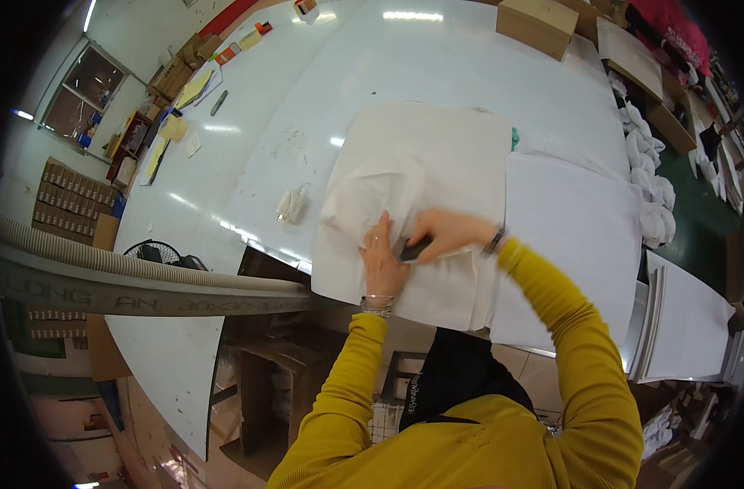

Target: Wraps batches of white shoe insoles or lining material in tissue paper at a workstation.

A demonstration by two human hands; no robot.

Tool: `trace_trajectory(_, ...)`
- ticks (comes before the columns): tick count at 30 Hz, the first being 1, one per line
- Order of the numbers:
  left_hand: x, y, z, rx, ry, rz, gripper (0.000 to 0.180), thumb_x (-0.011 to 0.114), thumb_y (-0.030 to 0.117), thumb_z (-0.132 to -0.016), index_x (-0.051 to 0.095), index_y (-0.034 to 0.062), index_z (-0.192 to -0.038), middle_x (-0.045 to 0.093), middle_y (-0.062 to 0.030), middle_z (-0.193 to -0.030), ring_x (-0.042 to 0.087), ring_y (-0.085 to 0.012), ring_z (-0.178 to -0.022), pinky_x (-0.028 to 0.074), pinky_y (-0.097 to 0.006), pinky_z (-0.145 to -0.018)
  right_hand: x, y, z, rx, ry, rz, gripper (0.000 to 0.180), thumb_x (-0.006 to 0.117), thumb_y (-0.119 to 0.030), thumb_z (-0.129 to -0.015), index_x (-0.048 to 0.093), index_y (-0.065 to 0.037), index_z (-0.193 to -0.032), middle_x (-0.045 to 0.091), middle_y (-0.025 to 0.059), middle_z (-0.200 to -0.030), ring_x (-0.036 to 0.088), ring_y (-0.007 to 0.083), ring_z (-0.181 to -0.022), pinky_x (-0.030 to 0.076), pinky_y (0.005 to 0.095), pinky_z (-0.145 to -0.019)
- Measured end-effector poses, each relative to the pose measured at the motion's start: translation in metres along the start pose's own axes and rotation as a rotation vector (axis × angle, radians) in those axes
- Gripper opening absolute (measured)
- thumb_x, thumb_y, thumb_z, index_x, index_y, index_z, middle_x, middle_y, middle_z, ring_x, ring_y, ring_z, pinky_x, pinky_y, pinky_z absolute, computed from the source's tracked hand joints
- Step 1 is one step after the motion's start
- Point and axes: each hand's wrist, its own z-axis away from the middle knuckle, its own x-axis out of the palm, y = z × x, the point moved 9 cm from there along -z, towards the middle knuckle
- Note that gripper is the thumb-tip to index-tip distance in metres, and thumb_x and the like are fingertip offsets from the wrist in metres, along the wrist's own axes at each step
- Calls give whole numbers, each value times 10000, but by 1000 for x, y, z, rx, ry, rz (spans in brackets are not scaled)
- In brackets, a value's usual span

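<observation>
A cream cloth bag [421, 163] lies flat on the white table [437, 65], with crumpled white tissue paper [372, 196] on its near left part. My left hand [381, 261] presses flat on the cloth near its front edge, fingers apart. My right hand [445, 232] reaches across from the right and grips a small dark object [414, 248] against the cloth, right beside my left hand. Both sleeves are mustard yellow.
A stack of white sheets [576, 236] lies right of the bag. A small white bundle [292, 205] sits to its left. Rolled white cloths [649, 171] line the right side. A cardboard box [536, 24] stands at the far edge. A pale roll [143, 277] crosses at left.
</observation>
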Motion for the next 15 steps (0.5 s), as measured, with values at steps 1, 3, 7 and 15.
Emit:
trace_trajectory(1,10,-8,-2,-104,-110,8,869,704,94,-654,274,16,-1405,467,-176,-1211,397,-365,-1168,278,-486,-1008,-29,25,11,86,7,-123,314,712,-201,-696,693,-31,-960,649,124,-837,605,221,-812,479,334,-725)
trace_trajectory(3,17,-7,-3,-124,-174,-62,888,710,78,-626,287,42,-1407,536,-104,-971,461,-305,-972,330,-447,-943,-112,93,41,401,539,-225,340,726,-230,-675,699,-25,-945,662,136,-847,615,219,-839,490,316,-733)
trace_trajectory(7,29,-4,-7,-168,-242,-22,898,706,82,-633,268,53,-1417,533,-118,-1036,464,-312,-1004,330,-454,-947,-82,121,32,570,643,401,312,643,-297,-682,694,-35,-844,641,176,-886,586,317,-877,487,404,-749)
trace_trajectory(15,-4,-11,7,65,62,-105,492,718,117,-630,583,58,-1100,524,-103,-1133,474,-335,-1052,405,-408,-861,-24,-5,102,222,518,-268,327,739,-159,-701,689,-26,-995,597,93,-962,599,173,-887,480,277,-759)
